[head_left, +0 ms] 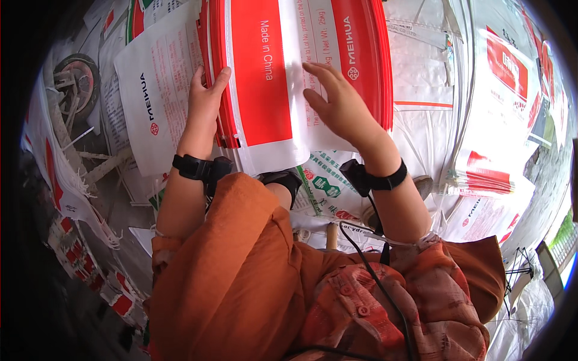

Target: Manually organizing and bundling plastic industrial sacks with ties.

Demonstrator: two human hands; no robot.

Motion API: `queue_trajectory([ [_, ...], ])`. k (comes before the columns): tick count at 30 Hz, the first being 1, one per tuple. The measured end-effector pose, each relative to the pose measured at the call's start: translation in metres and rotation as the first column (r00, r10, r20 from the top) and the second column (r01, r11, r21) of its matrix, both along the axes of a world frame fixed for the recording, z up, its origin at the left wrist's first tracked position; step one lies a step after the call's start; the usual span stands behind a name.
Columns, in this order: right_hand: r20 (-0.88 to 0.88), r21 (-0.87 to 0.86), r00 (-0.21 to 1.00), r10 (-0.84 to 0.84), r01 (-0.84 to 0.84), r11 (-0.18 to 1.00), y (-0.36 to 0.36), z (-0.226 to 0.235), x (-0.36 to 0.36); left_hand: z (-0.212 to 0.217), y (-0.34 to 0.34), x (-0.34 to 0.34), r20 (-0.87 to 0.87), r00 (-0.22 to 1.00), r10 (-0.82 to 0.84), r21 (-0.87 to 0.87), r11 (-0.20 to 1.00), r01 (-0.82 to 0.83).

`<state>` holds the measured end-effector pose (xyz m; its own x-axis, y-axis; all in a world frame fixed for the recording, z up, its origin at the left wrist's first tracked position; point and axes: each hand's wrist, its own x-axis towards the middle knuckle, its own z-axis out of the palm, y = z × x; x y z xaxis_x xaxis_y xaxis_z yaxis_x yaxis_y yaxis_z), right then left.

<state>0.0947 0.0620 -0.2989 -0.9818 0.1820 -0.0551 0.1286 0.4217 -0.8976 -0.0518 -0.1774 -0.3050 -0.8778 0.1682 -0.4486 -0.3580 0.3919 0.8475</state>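
A stack of red-and-white printed sacks (262,78) lies across my lap at the top of the view, its edges in layered red and white folds. My left hand (206,99) grips the left edge of the stack, its thumb on the upper side and its fingers along the side, partly hidden. On the white middle band of the top sack rests my right hand (340,105), with thumb and fingers apart and nothing held in it. Each wrist wears a black strap with a small device.
Under and left of the stack is another white sack (159,96). More sacks are piled at the right (481,174). A wheel (77,84) on a worn frame stands at the far left. A black cable (376,274) runs down over my shirt.
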Motion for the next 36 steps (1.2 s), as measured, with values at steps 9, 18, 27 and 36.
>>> queue_trajectory([
  [9, 0.02, 0.055, 0.996, -0.089, 0.088, 0.995, -0.029, -0.004, -0.002, 0.045, 0.062, 0.039, 0.194, 0.949, -0.248, 0.462, 0.877, 0.134],
  [18, 0.119, -0.162, 0.973, -0.198, 0.216, 0.963, -0.001, 0.02, -0.013, 0.041, 0.075, 0.05, 0.187, 0.938, -0.29, 0.471, 0.865, 0.173],
  [27, 0.027, -0.112, 0.918, -0.395, 0.396, 0.912, -0.004, 0.005, -0.012, 0.039, 0.073, 0.051, 0.163, 0.937, -0.31, 0.453, 0.867, 0.208],
  [36, 0.006, 0.106, 0.971, -0.24, 0.238, 0.965, -0.008, 0.023, -0.015, 0.035, 0.07, 0.052, 0.154, 0.944, -0.292, 0.501, 0.847, 0.18],
])
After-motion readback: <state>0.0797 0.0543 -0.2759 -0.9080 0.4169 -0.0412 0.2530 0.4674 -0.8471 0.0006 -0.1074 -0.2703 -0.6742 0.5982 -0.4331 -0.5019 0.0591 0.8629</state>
